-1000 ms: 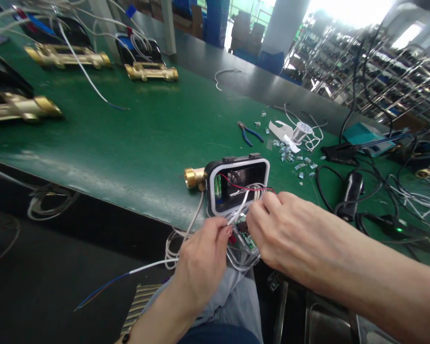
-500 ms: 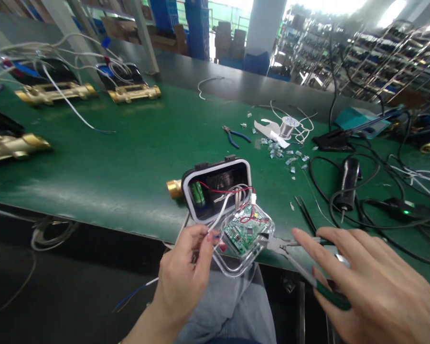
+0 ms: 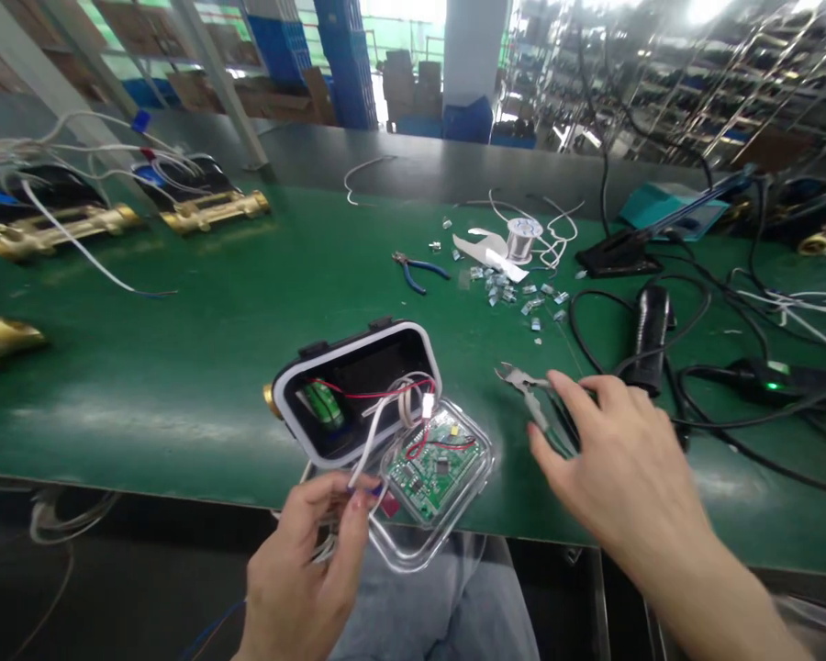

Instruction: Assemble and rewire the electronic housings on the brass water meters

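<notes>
Head view, seen from my remote station. Fine marks on the green circuit board [image 3: 433, 473], lower centre of the frame, and on the pale top of the wire spool [image 3: 521, 240], upper right of centre, are too small for me to read. The board sits in a clear, glossy plastic cover [image 3: 413, 556] with rounded corners, tilted at the bench's front edge. Behind it, at centre, I see the open black case [image 3: 351, 352], its mouth lined by a smooth grey gasket; inside lies a green cylinder [image 3: 325, 404], and a brass fitting [image 3: 269, 398] shows at its left end. Thin red and black wires meet a white connector [image 3: 428, 405] above the board.

Left hand [image 3: 309, 551], lower left of centre: thumb and forefinger pinched together on a white cable [image 3: 368, 450], with a bit of blue at the fingertips. Right hand [image 3: 612, 459], right of centre: thumb and forefinger clamped from either side on the green handles of steel pliers [image 3: 519, 379], whose jaws point left and look slightly parted. On the green bench top [image 3: 179, 395] I note blue-handled cutters [image 3: 405, 261] beside small, shiny, pale-blue pieces [image 3: 501, 286], above centre.
</notes>
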`<state>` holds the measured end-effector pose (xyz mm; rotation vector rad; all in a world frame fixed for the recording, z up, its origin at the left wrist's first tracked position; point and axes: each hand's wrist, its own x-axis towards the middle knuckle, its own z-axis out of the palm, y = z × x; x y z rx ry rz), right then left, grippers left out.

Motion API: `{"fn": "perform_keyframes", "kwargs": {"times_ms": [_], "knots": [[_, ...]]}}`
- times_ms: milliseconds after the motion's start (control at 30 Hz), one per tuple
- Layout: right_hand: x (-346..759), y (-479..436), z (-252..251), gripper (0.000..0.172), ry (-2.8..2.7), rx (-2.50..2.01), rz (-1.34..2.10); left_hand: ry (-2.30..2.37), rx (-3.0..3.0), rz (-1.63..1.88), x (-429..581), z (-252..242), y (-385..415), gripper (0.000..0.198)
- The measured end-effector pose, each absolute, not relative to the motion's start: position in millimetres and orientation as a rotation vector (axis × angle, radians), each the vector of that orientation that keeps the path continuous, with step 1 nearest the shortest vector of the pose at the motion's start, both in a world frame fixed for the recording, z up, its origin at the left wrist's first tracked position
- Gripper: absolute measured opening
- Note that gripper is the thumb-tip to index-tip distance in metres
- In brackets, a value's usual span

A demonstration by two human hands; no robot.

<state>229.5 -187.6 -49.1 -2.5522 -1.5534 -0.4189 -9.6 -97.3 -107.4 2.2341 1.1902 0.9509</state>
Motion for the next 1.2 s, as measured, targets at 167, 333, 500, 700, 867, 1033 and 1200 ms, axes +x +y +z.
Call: {"fn": "perform_keyframes", "kwargs": {"times_ms": [167, 333, 500, 700, 867, 1033, 1200], "knots": [[236, -119, -60, 0.039, -1.492, -2.657, -0.165, 1.154, 2.349, 1.007, -6, -107, -94, 0.017], [241, -128, -66, 0.053, -1.495, -2.548, -0.338, 1.176, 2.313, 0.994, -6, -111, -95, 0.017], [242, -194, -85, 0.016, -1.392, -2.729, -0.502, 1.171, 2.247, 1.023, -8, -120, -100, 0.019], [241, -217, -96, 0.013, -1.267, -2.7, -0.275, 1.09, 2.358, 1.089, -8, -123, -101, 0.018], [234, -222, -69, 0.028, -0.778, -2.099, 0.236, 1.042, 2.349, 1.132, -7, -126, -103, 0.02], [227, -228, -67, 0.022, -0.487, -1.468, 0.457, 0.907, 2.33, 1.1, -8, -123, -104, 0.021], [215, -227, -78, 0.015, -0.353, -1.342, 0.261, 0.764, 2.474, 1.044, -12, -126, -107, 0.02]]}}
